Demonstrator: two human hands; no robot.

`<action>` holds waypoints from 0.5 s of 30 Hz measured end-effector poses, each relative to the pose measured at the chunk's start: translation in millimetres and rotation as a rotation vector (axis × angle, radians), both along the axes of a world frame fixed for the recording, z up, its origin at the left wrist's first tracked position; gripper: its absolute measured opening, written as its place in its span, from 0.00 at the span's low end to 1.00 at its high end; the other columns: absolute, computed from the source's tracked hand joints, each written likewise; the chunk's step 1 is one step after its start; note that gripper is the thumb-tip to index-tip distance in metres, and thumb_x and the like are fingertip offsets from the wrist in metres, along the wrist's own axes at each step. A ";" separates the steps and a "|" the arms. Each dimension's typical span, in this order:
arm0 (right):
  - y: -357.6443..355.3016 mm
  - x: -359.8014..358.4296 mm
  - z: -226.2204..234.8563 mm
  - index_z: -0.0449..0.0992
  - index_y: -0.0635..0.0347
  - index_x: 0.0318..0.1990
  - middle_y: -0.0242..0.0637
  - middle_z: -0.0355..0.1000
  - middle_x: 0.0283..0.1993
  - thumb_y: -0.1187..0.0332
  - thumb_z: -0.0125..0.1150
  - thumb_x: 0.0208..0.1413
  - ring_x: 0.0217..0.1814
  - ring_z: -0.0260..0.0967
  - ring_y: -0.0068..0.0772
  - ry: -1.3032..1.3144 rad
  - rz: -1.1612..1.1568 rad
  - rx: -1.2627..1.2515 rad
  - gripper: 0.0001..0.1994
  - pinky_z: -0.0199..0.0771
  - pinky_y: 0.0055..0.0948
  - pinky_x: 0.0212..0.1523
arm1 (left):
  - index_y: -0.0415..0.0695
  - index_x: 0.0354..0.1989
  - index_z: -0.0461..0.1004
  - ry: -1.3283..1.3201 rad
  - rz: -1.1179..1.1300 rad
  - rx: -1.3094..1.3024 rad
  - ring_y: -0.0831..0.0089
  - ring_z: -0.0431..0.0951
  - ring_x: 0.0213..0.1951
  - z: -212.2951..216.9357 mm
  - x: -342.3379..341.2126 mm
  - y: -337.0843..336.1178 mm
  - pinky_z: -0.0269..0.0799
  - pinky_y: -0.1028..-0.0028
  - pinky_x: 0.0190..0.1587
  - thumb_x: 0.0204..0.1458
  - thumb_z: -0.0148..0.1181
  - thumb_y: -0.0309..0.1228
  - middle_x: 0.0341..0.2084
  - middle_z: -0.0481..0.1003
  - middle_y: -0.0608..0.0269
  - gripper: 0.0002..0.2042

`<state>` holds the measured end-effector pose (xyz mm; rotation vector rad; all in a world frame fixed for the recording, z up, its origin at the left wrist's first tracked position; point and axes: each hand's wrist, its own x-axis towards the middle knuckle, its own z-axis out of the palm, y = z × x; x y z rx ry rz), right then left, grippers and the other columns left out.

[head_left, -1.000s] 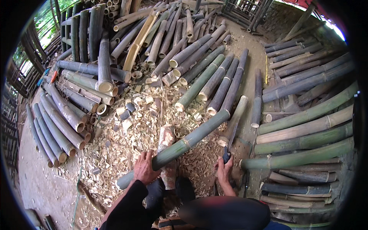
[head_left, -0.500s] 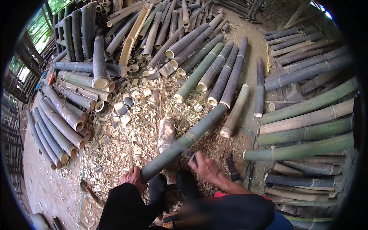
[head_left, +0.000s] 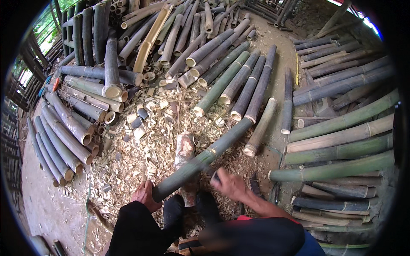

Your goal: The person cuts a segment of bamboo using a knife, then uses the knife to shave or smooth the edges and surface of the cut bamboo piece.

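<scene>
A dark green bamboo pole lies slantwise in front of me, its middle across a pale, rough-barked log. At the pole's near end, my left hand is closed on the rim. To the right of the pole, my right hand is closed round the dark handle of a tool. Motion smears the tool, and I cannot make out its blade or head. The pole's far end lies near the ends of other bamboo poles. My two dark shoes stand under its near part.
Wood chips cover the ground around the log. Cut bamboo poles lie to the left, with more fanned out ahead. On the right are stacked green and brown poles. A dark curved object lies right of my right hand.
The whole view has shifted slightly. My left hand stays on the pole's near end, and my right hand stays beside the pole with the tool, still blurred.
</scene>
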<state>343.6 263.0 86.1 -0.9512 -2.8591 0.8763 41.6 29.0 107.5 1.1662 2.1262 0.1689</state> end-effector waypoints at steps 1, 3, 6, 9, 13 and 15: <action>-2.5 1.9 -8.1 0.65 0.60 0.46 0.57 0.77 0.34 0.47 0.54 0.72 0.32 0.79 0.66 0.016 -0.083 0.013 0.22 0.78 0.60 0.30 | 0.41 0.51 0.69 0.002 -0.001 0.006 0.48 0.78 0.55 -1.0 0.1 -0.2 0.77 0.53 0.56 0.38 0.79 0.40 0.49 0.73 0.49 0.33; 1.9 3.6 -18.6 0.64 0.60 0.46 0.57 0.77 0.33 0.47 0.53 0.72 0.32 0.79 0.67 0.050 -0.253 0.050 0.22 0.78 0.61 0.31 | 0.42 0.49 0.69 0.007 -0.008 0.030 0.49 0.78 0.55 -1.6 2.2 1.4 0.78 0.53 0.55 0.38 0.79 0.40 0.47 0.74 0.50 0.32; 15.1 -2.7 -22.4 0.64 0.62 0.46 0.58 0.76 0.31 0.49 0.54 0.72 0.31 0.78 0.67 -0.003 -0.466 -0.010 0.22 0.78 0.62 0.32 | 0.41 0.54 0.72 0.032 0.000 0.064 0.48 0.80 0.52 -7.2 1.4 -7.1 0.77 0.54 0.54 0.36 0.81 0.42 0.46 0.77 0.49 0.36; -3.6 -2.8 -10.2 0.65 0.63 0.46 0.59 0.78 0.32 0.48 0.55 0.72 0.31 0.79 0.67 0.009 0.038 0.070 0.22 0.79 0.60 0.32 | 0.42 0.54 0.72 -0.005 0.011 0.040 0.48 0.82 0.50 -6.3 -3.1 -7.8 0.77 0.54 0.54 0.38 0.80 0.43 0.45 0.78 0.49 0.35; 27.3 9.8 -41.3 0.64 0.65 0.47 0.59 0.78 0.35 0.47 0.57 0.71 0.30 0.79 0.63 -0.019 -0.564 0.111 0.24 0.81 0.56 0.31 | 0.42 0.55 0.72 -0.069 0.026 0.038 0.48 0.82 0.50 -7.0 -2.1 -3.9 0.77 0.54 0.55 0.39 0.79 0.44 0.45 0.78 0.49 0.35; 27.9 1.6 -40.7 0.64 0.65 0.48 0.57 0.78 0.34 0.48 0.56 0.71 0.31 0.80 0.64 0.054 -0.478 0.161 0.24 0.81 0.57 0.30 | 0.43 0.57 0.71 -0.085 0.049 -0.013 0.48 0.80 0.53 -5.1 -1.6 -4.9 0.76 0.54 0.57 0.39 0.80 0.45 0.47 0.77 0.49 0.37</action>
